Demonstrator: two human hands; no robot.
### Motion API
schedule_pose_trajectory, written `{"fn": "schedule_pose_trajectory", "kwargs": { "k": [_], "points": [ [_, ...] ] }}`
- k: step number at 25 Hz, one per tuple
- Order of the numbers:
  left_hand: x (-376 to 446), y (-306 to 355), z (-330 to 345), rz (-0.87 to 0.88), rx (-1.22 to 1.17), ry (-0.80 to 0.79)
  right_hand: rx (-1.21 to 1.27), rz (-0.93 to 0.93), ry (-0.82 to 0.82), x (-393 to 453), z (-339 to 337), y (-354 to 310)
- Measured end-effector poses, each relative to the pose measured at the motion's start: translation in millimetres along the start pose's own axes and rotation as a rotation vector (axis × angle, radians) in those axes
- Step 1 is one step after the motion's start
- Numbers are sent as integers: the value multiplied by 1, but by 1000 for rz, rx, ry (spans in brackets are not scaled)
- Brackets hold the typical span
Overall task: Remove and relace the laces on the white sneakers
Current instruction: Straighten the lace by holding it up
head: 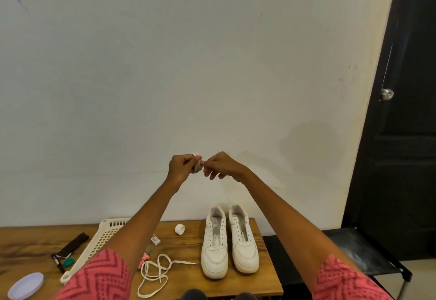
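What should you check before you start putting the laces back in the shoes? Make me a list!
1. Both sneakers unlaced, eyelets bare: ok.
2. Sneakers upright, side by side on the table: ok.
3. One loose lace ready on the table: ok.
4. Second lace: the left hand holds a small white bundle; whether it is the lace, cannot tell.
5. Hands free to pick up a shoe: not ok, the right hand pinches at the bundle too.
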State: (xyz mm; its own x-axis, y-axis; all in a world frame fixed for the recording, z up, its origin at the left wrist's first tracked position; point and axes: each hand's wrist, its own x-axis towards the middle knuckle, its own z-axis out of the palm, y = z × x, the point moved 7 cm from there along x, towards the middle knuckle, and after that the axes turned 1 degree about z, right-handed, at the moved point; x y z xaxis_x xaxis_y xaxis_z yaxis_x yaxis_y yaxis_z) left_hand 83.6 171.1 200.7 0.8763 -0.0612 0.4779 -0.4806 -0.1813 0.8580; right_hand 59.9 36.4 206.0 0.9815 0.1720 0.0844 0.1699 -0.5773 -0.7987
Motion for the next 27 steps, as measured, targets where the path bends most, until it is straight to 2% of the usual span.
{"fn": "schedule_pose_trajectory", "kwargs": {
  "k": [3,7,12,17,21,25,27],
  "points": [
    [0,1,17,53,183,-185,33,74,73,3,-5,3],
    [-1,-3,32,85,382,-340,115,215,53,0,-3,19],
    [-11,-29,30,-53,312,-455,284,184,38,3,-4,27],
    [-24,-42,13,-203,141,-431,310,37,-22,14,17,22],
    [-27,-53,-12,-257,67,-339,318,48,1,23,41,34],
    [-21,-44,-22,-281,-108,-255,243,-32,-158,20,72,34],
    [-20,-37,-18,-316,-246,-262,231,-77,-168,18,78,30]
  ]
}}
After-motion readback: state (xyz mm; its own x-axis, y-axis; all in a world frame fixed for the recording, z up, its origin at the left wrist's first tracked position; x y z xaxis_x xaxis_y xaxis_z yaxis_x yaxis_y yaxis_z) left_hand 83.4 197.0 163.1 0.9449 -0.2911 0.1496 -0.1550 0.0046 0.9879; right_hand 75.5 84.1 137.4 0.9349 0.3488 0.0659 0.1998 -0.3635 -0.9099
